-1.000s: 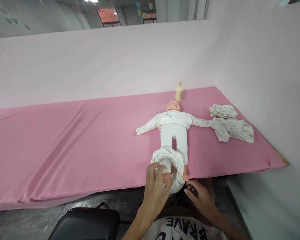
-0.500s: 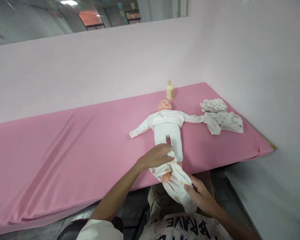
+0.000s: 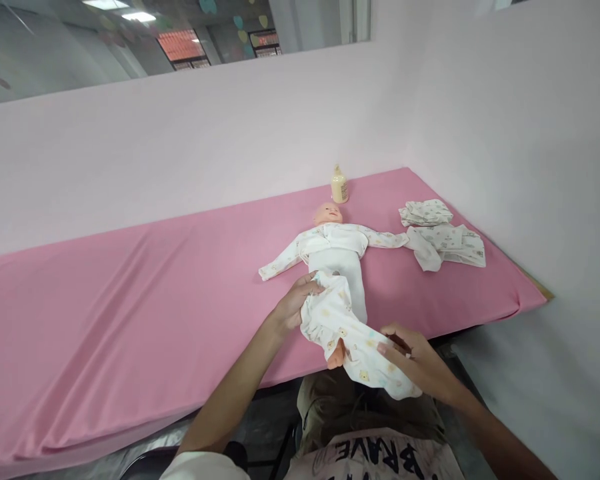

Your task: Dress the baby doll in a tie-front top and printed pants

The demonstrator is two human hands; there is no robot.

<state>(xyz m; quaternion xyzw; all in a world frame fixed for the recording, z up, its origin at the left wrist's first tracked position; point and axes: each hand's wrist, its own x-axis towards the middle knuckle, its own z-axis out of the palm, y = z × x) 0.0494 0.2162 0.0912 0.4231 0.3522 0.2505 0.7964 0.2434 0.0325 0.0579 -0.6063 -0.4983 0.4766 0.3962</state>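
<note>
A baby doll point(image 3: 329, 213) lies on its back, in a white top with printed sleeves spread wide and a white lower body. White printed baby pants point(image 3: 333, 313) are bunched over its lower legs, with one orange-toned foot point(image 3: 336, 355) showing. My left hand point(image 3: 297, 301) is closed on the upper left edge of the pants. At the other side, my right hand point(image 3: 420, 363) has its thumb on the front of a pant leg and its index finger by the upper edge, loosely pinching the cloth. The other fingers of that hand are partly hidden.
The doll rests on a table with a pink cover point(image 3: 220, 293), its feet at the front edge. Folded printed baby clothes point(image 3: 445, 243) lie to the right. A cream pump bottle point(image 3: 339, 185) stands behind the doll's head. A white wall point(image 3: 505, 173) bounds the right side.
My left hand has shifted left and up, spreading the pants higher over the doll's legs. The pant leg near my right hand has swung right and up. My right hand has moved slightly right.
</note>
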